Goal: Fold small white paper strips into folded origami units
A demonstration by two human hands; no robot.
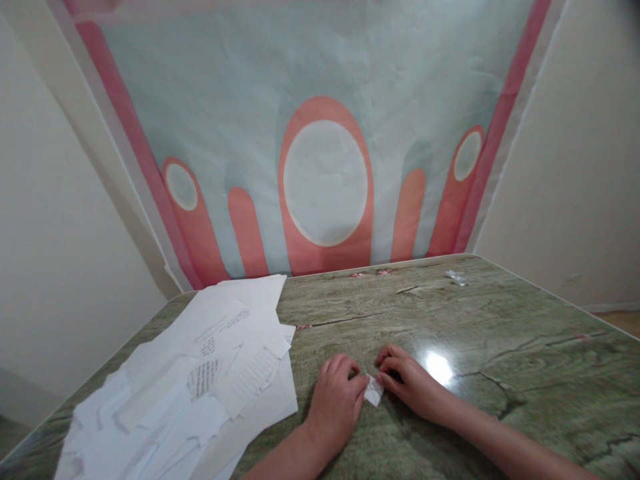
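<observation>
A small piece of folded white paper lies on the table between my two hands, with crease lines across it. My left hand is closed at its left edge, thumb and index finger pinching the corner. From the other side, my right hand has its fingers bent and its thumb at the upper right edge of the paper. The underside of the folded paper and the parts under my fingertips are hidden.
Loose white sheets, some with printed text, are piled over the left of the wood-patterned table. A small crumpled clear-and-white scrap lies near the far right edge. Behind the table hangs a backdrop with pink shapes.
</observation>
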